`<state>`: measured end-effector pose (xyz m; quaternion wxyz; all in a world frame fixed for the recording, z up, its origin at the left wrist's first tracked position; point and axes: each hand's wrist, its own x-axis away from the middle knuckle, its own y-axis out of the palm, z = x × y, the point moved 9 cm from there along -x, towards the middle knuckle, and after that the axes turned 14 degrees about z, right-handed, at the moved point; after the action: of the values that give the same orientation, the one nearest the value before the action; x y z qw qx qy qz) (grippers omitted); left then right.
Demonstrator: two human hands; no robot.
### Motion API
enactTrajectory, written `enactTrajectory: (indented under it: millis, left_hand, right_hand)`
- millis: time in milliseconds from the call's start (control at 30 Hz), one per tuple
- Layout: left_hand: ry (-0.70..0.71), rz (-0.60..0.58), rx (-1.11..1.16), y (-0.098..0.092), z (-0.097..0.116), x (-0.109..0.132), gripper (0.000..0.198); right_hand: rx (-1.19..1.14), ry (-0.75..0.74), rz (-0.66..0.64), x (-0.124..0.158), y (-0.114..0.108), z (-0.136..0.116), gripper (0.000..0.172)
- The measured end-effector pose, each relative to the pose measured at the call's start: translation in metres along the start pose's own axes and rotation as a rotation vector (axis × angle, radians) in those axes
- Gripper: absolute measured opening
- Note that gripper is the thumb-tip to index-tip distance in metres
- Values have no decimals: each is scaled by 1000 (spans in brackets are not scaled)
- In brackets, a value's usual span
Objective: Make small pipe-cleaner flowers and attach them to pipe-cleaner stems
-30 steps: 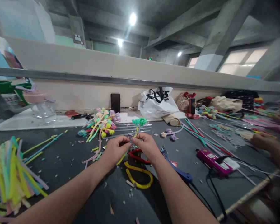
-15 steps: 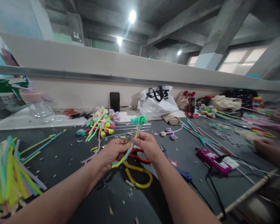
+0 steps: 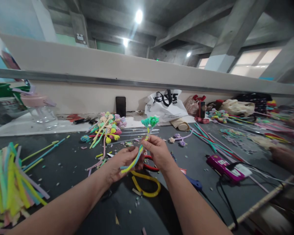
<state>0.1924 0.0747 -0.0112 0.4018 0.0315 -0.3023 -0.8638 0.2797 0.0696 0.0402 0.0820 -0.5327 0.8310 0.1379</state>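
Twisted blue and yellow stems (image 3: 136, 159) with a green flower head (image 3: 150, 121) on top rise between my two hands. My right hand (image 3: 157, 151) pinches the stems just below the flower. My left hand (image 3: 124, 160) is closed around their lower part, the loose ends poking out over its palm side. Beneath my hands lie scissors with red and yellow loop handles (image 3: 149, 195), partly covered. A pile of pastel flowers (image 3: 107, 129) sits behind my left hand, and a blue-handled tool (image 3: 194, 182) lies right of my right wrist.
Fuzzy stems (image 3: 11, 179) are heaped at the left. A purple power box (image 3: 225, 168) with black cables lies right. Behind stand a pink-lidded jug (image 3: 40, 109), a phone (image 3: 121, 106) and a white bag (image 3: 165, 106). Another person's hand (image 3: 287, 158) is at the right edge.
Both hands have shifted slightly right, and the green flower has risen a little with them. My left hand has turned, showing more of its palm side. The other person's hand moved slightly right.
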Motion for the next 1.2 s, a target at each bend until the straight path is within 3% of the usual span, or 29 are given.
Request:
enactTrajectory:
  millis: [133, 200, 300, 367, 467, 600, 933, 1067, 1200]
  left_hand:
    - [213, 229, -284, -29, 25, -10, 31]
    - [430, 315, -582, -32, 45, -8, 29]
    - [840, 381, -1021, -17, 69, 7, 23]
    - [1068, 355, -1215, -1, 73, 20, 15]
    - [1255, 259, -1421, 16, 66, 30, 8]
    - [1224, 182, -1454, 17, 60, 28, 17]
    - [677, 88, -1325, 6, 56, 7, 21]
    - [825, 69, -1507, 9, 53, 10, 17]
    - [1028, 178, -1725, 10, 56, 16, 18]
  right_hand:
    - [123, -87, 210, -13, -27, 0, 23]
    - [189, -114, 292, -16, -36, 0, 26]
    - [280, -141, 360, -14, -41, -3, 28]
    - [330, -145, 381, -12, -40, -4, 28]
    - [377, -134, 398, -11, -40, -3, 27]
    - [397, -130, 385, -13, -40, 0, 26]
    - [400, -140, 279, -16, -34, 3, 26]
    - [402, -140, 281, -14, -32, 5, 28]
    - [424, -136, 325, -13, -34, 8, 27]
